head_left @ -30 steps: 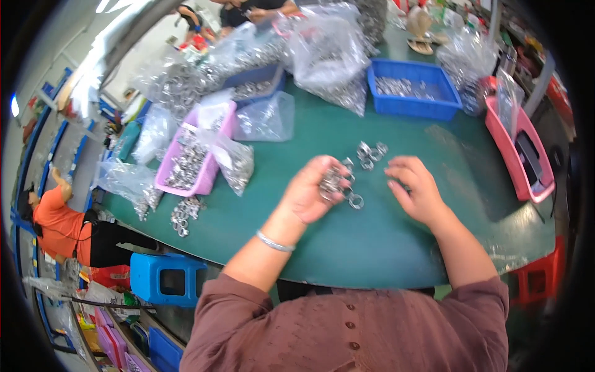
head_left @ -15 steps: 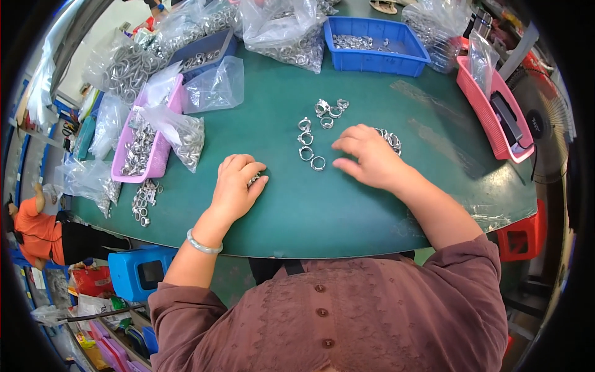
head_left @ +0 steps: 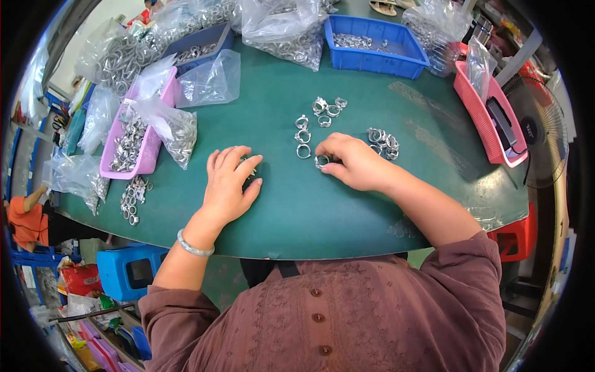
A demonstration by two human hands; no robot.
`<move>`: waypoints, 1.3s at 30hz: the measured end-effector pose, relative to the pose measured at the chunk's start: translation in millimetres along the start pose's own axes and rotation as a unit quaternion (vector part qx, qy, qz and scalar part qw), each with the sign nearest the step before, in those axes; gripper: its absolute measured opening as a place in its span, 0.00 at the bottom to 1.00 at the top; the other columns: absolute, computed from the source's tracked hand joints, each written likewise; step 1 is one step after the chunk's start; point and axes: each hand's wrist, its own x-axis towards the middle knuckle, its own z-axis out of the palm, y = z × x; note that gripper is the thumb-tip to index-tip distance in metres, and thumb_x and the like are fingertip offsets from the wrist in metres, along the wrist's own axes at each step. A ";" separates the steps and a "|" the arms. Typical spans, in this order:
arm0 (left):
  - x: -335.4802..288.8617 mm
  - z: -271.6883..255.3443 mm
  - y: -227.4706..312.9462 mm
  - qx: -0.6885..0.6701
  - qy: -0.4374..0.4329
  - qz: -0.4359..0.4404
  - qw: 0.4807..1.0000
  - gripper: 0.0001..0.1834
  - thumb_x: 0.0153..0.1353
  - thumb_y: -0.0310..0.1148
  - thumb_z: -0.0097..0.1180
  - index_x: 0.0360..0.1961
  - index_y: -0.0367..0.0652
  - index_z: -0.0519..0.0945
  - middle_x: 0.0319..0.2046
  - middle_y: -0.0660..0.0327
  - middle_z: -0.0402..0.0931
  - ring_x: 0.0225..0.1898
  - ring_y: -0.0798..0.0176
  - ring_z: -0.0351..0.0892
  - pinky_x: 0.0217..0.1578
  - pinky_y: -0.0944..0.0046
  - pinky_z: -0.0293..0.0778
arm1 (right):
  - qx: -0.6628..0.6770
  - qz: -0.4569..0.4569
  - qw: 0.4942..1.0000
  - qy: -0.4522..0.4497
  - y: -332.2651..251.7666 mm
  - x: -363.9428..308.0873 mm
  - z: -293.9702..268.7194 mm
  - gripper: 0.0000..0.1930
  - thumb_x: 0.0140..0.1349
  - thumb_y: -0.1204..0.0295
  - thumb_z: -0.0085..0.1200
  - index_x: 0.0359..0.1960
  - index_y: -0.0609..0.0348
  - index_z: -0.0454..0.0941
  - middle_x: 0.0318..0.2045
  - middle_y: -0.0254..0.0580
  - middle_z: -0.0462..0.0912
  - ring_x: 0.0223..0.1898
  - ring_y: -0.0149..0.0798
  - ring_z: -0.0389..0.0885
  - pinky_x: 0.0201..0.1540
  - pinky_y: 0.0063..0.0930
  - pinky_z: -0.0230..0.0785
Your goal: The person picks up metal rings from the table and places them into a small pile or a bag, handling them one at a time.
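While the right hand (head_left: 353,162) works mid-table, its forefinger and thumb close on a single silver ring clamp (head_left: 321,161), forefinger at the far side, thumb at the near, the gap about as wide as the ring. Just left of that pinch, three loose clamps (head_left: 303,151) run away in a short column, with a far cluster (head_left: 328,110) beyond them. Over to the right, past the knuckles, sits a right-hand bunch (head_left: 387,146) of clamps. And the left hand (head_left: 226,186): palm down on the green tabletop (head_left: 297,217), fingers half bent and slightly spread, small metal pieces (head_left: 250,178) peeking out by the thumb; whether it grips them, I can't tell. Farther left, a lilac basket (head_left: 149,152) holds metal parts; a blue tray (head_left: 375,64) stands far off.
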 end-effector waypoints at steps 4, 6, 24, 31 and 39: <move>8.1 -5.3 12.1 0.040 0.047 0.001 0.998 0.20 0.46 0.27 0.61 0.44 0.43 0.77 0.47 0.55 0.70 0.50 0.50 0.68 0.53 0.52 0.60 | 0.338 0.101 0.935 -0.033 -0.5 -4.7 -7.3 0.14 0.58 0.77 0.53 0.46 0.64 0.73 0.36 0.36 0.77 0.37 0.29 0.75 0.43 0.23 0.68; 14.2 -3.2 20.2 -0.028 0.070 -0.003 0.997 0.19 0.47 0.28 0.61 0.43 0.42 0.77 0.44 0.55 0.72 0.49 0.51 0.69 0.52 0.54 0.62 | 0.395 0.103 0.913 -0.024 -3.8 -6.8 -9.2 0.14 0.59 0.77 0.53 0.47 0.65 0.73 0.36 0.34 0.77 0.37 0.27 0.74 0.44 0.21 0.67; 65.0 37.2 48.6 -0.791 -0.093 -0.232 0.559 0.13 0.65 0.35 0.50 0.45 0.38 0.75 0.34 0.61 0.78 0.33 0.66 0.78 0.37 0.66 0.76 | 0.188 -0.102 0.949 0.231 1.1 -12.5 -5.5 0.19 0.52 0.83 0.56 0.47 0.63 0.73 0.38 0.43 0.76 0.35 0.34 0.77 0.40 0.25 0.71; 62.1 41.5 39.3 -0.847 -0.107 -0.206 0.477 0.13 0.65 0.34 0.50 0.46 0.38 0.75 0.34 0.60 0.78 0.34 0.66 0.78 0.38 0.67 0.76 | 0.179 -0.086 0.955 0.221 6.7 -14.7 -2.7 0.17 0.53 0.84 0.55 0.47 0.63 0.73 0.38 0.44 0.76 0.34 0.34 0.78 0.38 0.25 0.72; 61.7 45.0 38.9 -0.846 -0.105 -0.215 0.477 0.13 0.65 0.34 0.49 0.46 0.39 0.75 0.35 0.60 0.78 0.36 0.65 0.78 0.40 0.66 0.76 | 0.160 -0.090 0.958 0.219 4.1 -15.7 -3.5 0.15 0.53 0.83 0.55 0.45 0.63 0.75 0.37 0.43 0.77 0.34 0.34 0.78 0.37 0.25 0.71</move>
